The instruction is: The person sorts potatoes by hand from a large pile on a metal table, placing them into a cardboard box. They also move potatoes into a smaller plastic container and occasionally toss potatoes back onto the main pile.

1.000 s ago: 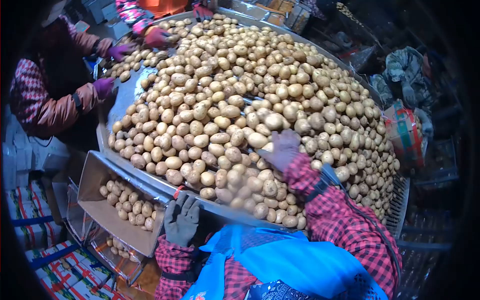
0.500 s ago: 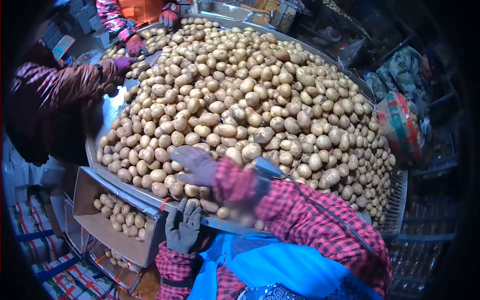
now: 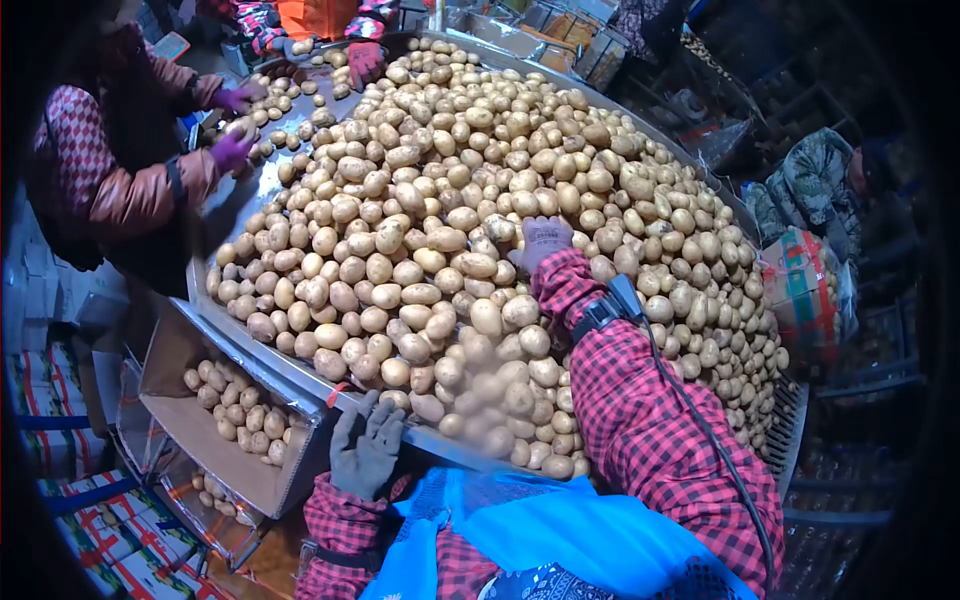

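A large heap of potatoes (image 3: 440,215) covers the metal table (image 3: 300,375). My right hand (image 3: 545,242), in a greyish-purple glove, reaches over the middle of the heap and rests on potatoes, its fingers curled down and partly hidden. Whether it grips one cannot be made out. At the table's front edge, my left hand (image 3: 366,446), in a grey glove, has its fingers apart and holds nothing. Just left of it is a cardboard box (image 3: 190,420) with potatoes in it, below the table's rim.
Across the left corner, a co-worker's purple-gloved hands (image 3: 233,148) are among potatoes. Another person's red-gloved hand (image 3: 366,65) is at the far edge. A taped bag (image 3: 800,290) stands beyond the right side. Packed cartons (image 3: 135,545) lie at lower left.
My right hand has moved right and farther over the heap. Potatoes near the front edge are blurred by motion. My left hand has barely moved. The co-workers' hands have shifted.
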A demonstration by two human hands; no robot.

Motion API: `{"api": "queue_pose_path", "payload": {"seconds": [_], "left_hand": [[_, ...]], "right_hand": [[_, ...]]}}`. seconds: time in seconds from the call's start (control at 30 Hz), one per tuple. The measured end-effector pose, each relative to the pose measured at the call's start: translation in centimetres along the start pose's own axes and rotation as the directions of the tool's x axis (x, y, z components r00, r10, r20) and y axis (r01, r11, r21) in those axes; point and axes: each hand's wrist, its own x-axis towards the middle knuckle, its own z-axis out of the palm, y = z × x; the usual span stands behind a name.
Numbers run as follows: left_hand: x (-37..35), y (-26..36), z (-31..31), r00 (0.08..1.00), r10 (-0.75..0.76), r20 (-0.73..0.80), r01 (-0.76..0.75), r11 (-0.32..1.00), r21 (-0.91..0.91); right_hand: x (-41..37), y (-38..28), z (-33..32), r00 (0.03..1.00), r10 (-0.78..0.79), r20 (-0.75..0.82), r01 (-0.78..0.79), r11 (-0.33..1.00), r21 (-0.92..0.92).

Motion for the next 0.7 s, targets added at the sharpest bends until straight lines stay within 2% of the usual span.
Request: {"api": "queue_pose_path", "payload": {"seconds": [0.07,0.1,0.17,0.2,0.23,0.27,0.3,0.37,0.4,0.43,0.47,0.53,0.57,0.6,0.67,0.7], "left_hand": [[-0.2,-0.5,0.2,0.999,-0.028,0.024,0.028,0.999,0.016],[-0.2,-0.7,0.3,1.000,-0.018,0.024,0.017,1.000,0.010],[-0.4,-1.3,0.7,0.997,-0.038,0.068,0.031,0.995,0.093],[-0.5,-1.5,0.9,0.998,-0.058,0.025,0.056,0.996,0.067],[-0.5,-1.7,1.0,0.998,-0.052,0.023,0.050,0.997,0.060],[-0.4,-1.9,1.2,0.989,-0.103,0.107,0.096,0.993,0.067],[-0.4,-2.1,1.4,0.969,-0.157,0.190,0.144,0.986,0.080],[-0.1,-2.4,1.3,0.973,-0.162,0.165,0.144,0.983,0.113],[0.4,-2.2,0.4,0.953,-0.231,0.198,0.231,0.973,0.022],[0.6,-2.0,-0.6,0.928,-0.292,0.232,0.315,0.947,-0.067],[0.1,-1.9,0.0,0.950,-0.294,0.108,0.304,0.948,-0.094],[-0.4,-1.6,-0.2,0.960,-0.265,0.084,0.271,0.961,-0.062],[-0.7,-1.6,-0.4,0.969,-0.241,0.064,0.243,0.969,-0.037],[-1.0,-1.5,-0.2,0.979,-0.197,0.058,0.195,0.980,0.032],[-1.6,-1.3,0.8,0.984,-0.170,0.051,0.170,0.985,0.007],[-1.7,-1.2,1.2,0.989,-0.145,0.042,0.146,0.989,-0.014]], "right_hand": [[-0.1,0.5,0.1,1.000,0.014,0.010,-0.016,0.973,0.231],[-1.1,0.4,-2.3,0.973,-0.019,0.229,-0.113,0.827,0.550],[-5.2,-1.3,-4.5,0.975,-0.183,0.126,0.045,0.719,0.694],[-7.1,-2.5,-3.7,0.957,-0.256,0.135,0.045,0.594,0.803],[-9.2,-4.0,-3.4,0.922,-0.364,0.136,0.080,0.520,0.850],[-11.2,-5.4,-3.1,0.874,-0.467,0.135,0.096,0.438,0.894],[-13.2,-6.9,-3.3,0.792,-0.594,0.136,0.156,0.414,0.897],[-15.8,-9.6,-2.2,0.690,-0.724,-0.008,0.245,0.224,0.943],[-15.5,-9.7,-1.9,0.689,-0.725,-0.011,0.248,0.222,0.943],[-14.8,-9.9,-1.2,0.729,-0.681,-0.062,0.348,0.291,0.891],[-14.0,-10.0,-1.0,0.760,-0.639,-0.123,0.437,0.362,0.823],[-12.1,-8.4,-3.7,0.864,-0.491,-0.113,0.333,0.387,0.860],[-9.8,-7.1,-1.6,0.863,-0.450,-0.231,0.454,0.489,0.745],[-8.7,-6.4,-3.4,0.913,-0.369,-0.174,0.359,0.522,0.774],[-5.3,-5.0,-2.3,0.945,-0.206,-0.256,0.327,0.672,0.665],[-3.6,-4.6,-1.5,0.943,-0.209,-0.259,0.331,0.671,0.663]]}}
